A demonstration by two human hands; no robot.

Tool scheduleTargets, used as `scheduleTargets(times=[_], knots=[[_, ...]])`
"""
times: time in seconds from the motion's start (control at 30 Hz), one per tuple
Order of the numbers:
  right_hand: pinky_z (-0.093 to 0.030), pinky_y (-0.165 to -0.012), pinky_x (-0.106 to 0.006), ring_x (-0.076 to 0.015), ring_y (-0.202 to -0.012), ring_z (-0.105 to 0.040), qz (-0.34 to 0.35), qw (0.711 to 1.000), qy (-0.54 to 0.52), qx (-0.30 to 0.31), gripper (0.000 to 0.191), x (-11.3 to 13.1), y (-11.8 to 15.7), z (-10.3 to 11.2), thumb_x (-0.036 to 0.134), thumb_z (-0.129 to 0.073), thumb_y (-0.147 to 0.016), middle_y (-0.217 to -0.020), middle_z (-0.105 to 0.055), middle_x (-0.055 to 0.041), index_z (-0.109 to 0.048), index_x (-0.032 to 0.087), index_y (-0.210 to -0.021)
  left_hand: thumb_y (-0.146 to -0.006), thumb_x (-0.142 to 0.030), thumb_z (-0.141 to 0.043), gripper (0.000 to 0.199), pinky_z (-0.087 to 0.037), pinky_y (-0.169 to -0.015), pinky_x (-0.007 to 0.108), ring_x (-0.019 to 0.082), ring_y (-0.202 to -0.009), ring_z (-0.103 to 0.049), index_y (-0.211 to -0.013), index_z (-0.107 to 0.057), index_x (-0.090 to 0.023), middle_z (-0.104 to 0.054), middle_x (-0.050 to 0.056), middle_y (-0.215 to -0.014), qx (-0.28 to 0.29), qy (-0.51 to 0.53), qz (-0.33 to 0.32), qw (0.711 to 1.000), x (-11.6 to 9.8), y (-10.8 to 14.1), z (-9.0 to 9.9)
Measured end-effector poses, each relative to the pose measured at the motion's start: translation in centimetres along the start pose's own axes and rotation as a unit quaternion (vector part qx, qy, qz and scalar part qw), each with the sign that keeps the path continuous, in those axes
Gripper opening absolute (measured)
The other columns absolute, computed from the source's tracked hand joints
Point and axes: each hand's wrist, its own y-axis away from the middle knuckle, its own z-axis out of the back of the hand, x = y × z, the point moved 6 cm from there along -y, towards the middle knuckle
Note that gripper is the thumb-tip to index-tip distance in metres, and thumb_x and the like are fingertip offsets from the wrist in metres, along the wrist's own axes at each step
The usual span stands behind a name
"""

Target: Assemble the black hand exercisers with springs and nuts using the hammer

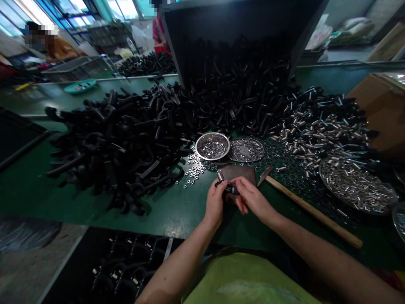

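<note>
Both hands meet low over the bench around a small black part (230,189). My left hand (215,202) is closed on it, and a shiny ribbed metal piece (220,175) sticks up by the thumb. Whether that piece is joined to the black part I cannot make out. The fingers of my right hand (251,197) pinch the part's right end. Just beyond the hands lies a dark flat plate (237,171). A hammer with a wooden handle (313,211) rests to the right, its head beside the plate.
Black curved parts (126,139) are heaped at left, spilling from a large bin (228,25). A bowl (212,158) and a plate (246,160) hold small metal pieces. Loose nuts (193,169) lie nearby. Metal-ended parts (325,122), a tray of pins (357,185) and a carton (382,114) stand right.
</note>
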Motion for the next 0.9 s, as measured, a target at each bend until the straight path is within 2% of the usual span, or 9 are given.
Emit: scheduleTargets(times=[0.13,0.2,0.3,0.4,0.5,0.6,0.7,0.8,0.9], knots=[[-0.049,-0.071,-0.035,-0.0207,-0.085,-0.062,0.034,0.998,0.003,-0.051,0.03,0.7,0.1,0.5,0.037,-0.055,-0.082,-0.089,-0.065,-0.0057,-0.055,0.022,-0.108,-0.075,-0.038,-0.061,0.022,-0.036,-0.054,0.02,0.009,-0.058,-0.047,-0.078,-0.059,-0.016,-0.056,-0.002,-0.07,-0.018,0.003,-0.001,1.0,0.1,0.0,0.2],[-0.05,-0.063,-0.032,-0.0192,-0.079,-0.061,0.001,0.993,-0.097,-0.064,0.025,0.3,-0.1,0.1,0.036,-0.055,-0.081,-0.086,-0.063,-0.0044,-0.054,0.023,-0.103,-0.076,-0.04,-0.061,0.024,-0.038,-0.056,0.021,0.01,-0.059,-0.049,-0.082,-0.057,-0.017,-0.056,-0.002,-0.072,-0.019,-0.022,-0.006,1.0,0.2,0.1,0.2],[-0.04,-0.04,-0.023,-0.0121,-0.048,-0.052,-0.159,0.924,-0.344,-0.059,0.023,-1.8,-0.2,-1.7,0.042,-0.048,-0.085,-0.062,-0.054,0.0043,-0.048,0.024,-0.099,-0.072,-0.043,-0.067,0.037,-0.042,-0.069,0.025,0.014,-0.075,-0.056,-0.096,-0.051,-0.02,-0.058,0.0,-0.084,-0.085,-0.131,-0.059,0.986,-0.3,0.7,0.9],[-0.031,-0.032,-0.02,-0.009,-0.036,-0.043,-0.243,0.87,-0.427,-0.031,0.028,-3.3,-0.4,-3.0,0.049,-0.048,-0.084,-0.055,-0.05,0.0066,-0.047,0.022,-0.093,-0.056,-0.041,-0.08,0.059,-0.041,-0.08,0.029,0.02,-0.091,-0.057,-0.103,-0.049,-0.021,-0.059,0.004,-0.097,-0.11,-0.264,-0.107,0.952,-0.8,1.0,1.3],[-0.031,-0.034,-0.021,-0.0106,-0.032,-0.043,-0.229,0.935,-0.257,0.085,0.036,-3.8,-1.9,-2.5,0.055,-0.039,-0.087,-0.046,-0.049,0.0063,-0.05,0.021,-0.089,-0.055,-0.044,-0.08,0.059,-0.04,-0.074,0.03,0.022,-0.084,-0.059,-0.101,-0.051,-0.022,-0.061,0.004,-0.091,-0.053,-0.357,-0.096,0.928,-0.6,0.3,1.5],[-0.042,-0.051,-0.025,-0.0141,-0.052,-0.057,-0.081,0.991,0.09,0.059,0.031,-2.5,-6.2,0.5,0.044,-0.039,-0.091,-0.055,-0.059,0.0007,-0.056,0.019,-0.085,-0.059,-0.046,-0.076,0.051,-0.04,-0.071,0.032,0.025,-0.083,-0.059,-0.099,-0.053,-0.023,-0.061,0.005,-0.088,-0.004,-0.44,-0.118,0.89,-0.5,-0.6,1.6],[-0.045,-0.077,-0.031,-0.0202,-0.094,-0.058,0.055,0.919,0.39,-0.003,0.023,-0.2,-12.0,1.8,0.031,-0.045,-0.092,-0.09,-0.067,-0.0075,-0.064,0.018,-0.089,-0.062,-0.04,-0.074,0.046,-0.04,-0.077,0.036,0.028,-0.089,-0.056,-0.101,-0.055,-0.023,-0.061,0.007,-0.092,0.054,-0.548,-0.164,0.818,-0.5,-0.7,0.7],[-0.045,-0.084,-0.035,-0.0247,-0.106,-0.053,0.052,0.884,0.464,0.023,0.02,-0.2,-17.4,0.7,0.027,-0.052,-0.088,-0.098,-0.065,-0.013,-0.067,0.014,-0.09,-0.066,-0.035,-0.068,0.045,-0.038,-0.085,0.041,0.029,-0.099,-0.052,-0.106,-0.054,-0.021,-0.059,0.01,-0.105,0.096,-0.64,-0.213,0.732,-0.5,-0.3,-0.5],[-0.049,-0.084,-0.04,-0.0214,-0.101,-0.057,0.035,0.865,0.499,0.048,0.03,-1.0,-20.7,-1.1,0.032,-0.055,-0.088,-0.113,-0.059,-0.0107,-0.058,0.014,-0.111,-0.069,-0.035,-0.066,0.05,-0.037,-0.089,0.042,0.029,-0.105,-0.049,-0.115,-0.052,-0.02,-0.055,0.011,-0.114,0.104,-0.663,-0.236,0.702,-0.4,0.1,-1.0]])
